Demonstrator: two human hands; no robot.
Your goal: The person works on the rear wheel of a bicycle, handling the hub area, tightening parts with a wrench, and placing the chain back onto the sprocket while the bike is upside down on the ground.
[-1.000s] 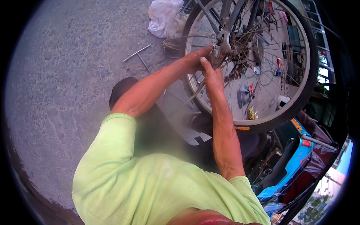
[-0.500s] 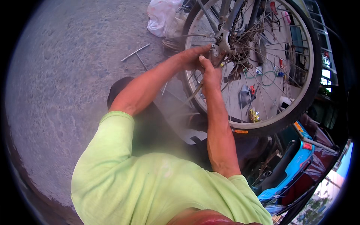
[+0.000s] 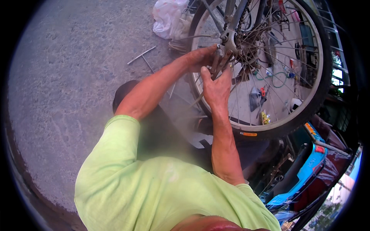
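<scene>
Beside the hub of a bicycle wheel point(image 3: 266, 131), a coil spring point(image 3: 216, 61) and a rusty metal arm point(image 3: 226, 58) hang from the grey axle bracket point(image 3: 230, 41); together they look like a kickstand. My left hand point(image 3: 202, 57) reaches in from the left and closes round the spring side, its fingertips at the bracket and partly hidden. Lower down, my right hand point(image 3: 217, 89) grips the lower part of the arm. Its thumb points up along the spring, and its fingers curl behind the metal.
On the concrete at left lies a T-handled wrench point(image 3: 142, 55). A white plastic bag point(image 3: 168, 18) rests behind the wheel. Red-handled pliers or cutters point(image 3: 263, 92) and a yellow packet point(image 3: 265, 118) show through the spokes. A blue vehicle point(image 3: 295, 175) stands at right.
My right hand has slid down from the spring, its thumb lower and apart from my left hand, so more of the spring and arm shows. My left hand stays at the bracket.
</scene>
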